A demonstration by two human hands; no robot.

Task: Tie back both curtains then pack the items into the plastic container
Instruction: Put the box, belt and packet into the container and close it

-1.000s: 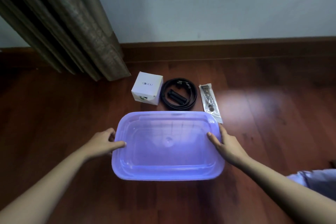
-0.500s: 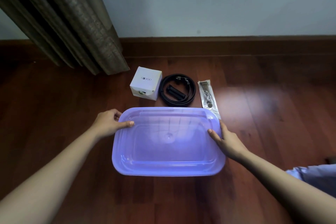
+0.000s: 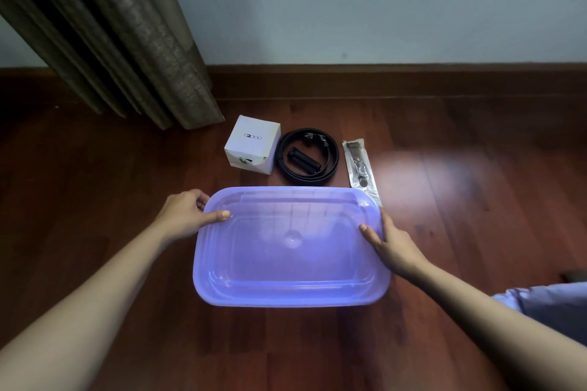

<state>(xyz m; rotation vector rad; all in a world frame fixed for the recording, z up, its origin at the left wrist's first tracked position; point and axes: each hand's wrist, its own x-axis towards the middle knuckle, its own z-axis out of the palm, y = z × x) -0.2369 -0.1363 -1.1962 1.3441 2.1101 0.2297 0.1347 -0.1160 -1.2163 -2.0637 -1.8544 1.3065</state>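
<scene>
Floor level, dark red wooden floor [image 3: 460,232] below a pale wall and brown baseboard [image 3: 381,79].

Purple plastic container [image 3: 292,300], translucent, lid on, sits on the floor at centre between both arms.

Left grip [image 3: 185,216]: at the container's far-left corner, thumb laid flat on the lid, fingers curled round the rim. It pinches the edge.

Right grip [image 3: 392,247]: on the right-hand side, thumb on top of the lid, fingers running down the outer wall. It also clamps the rim.

Just beyond the container, in a row, left to right:
- white box [image 3: 252,143] with small dark lettering
- coiled black belt [image 3: 333,159] just beside it
- clear packet [image 3: 360,168] holding a dark item; its near end meets the container's far-right corner

Brown-gold curtain [image 3: 127,41] hangs at upper left, its hem reaching the floor near the box.

Pale blue cloth [image 3: 556,305] at the lower right edge.
</scene>
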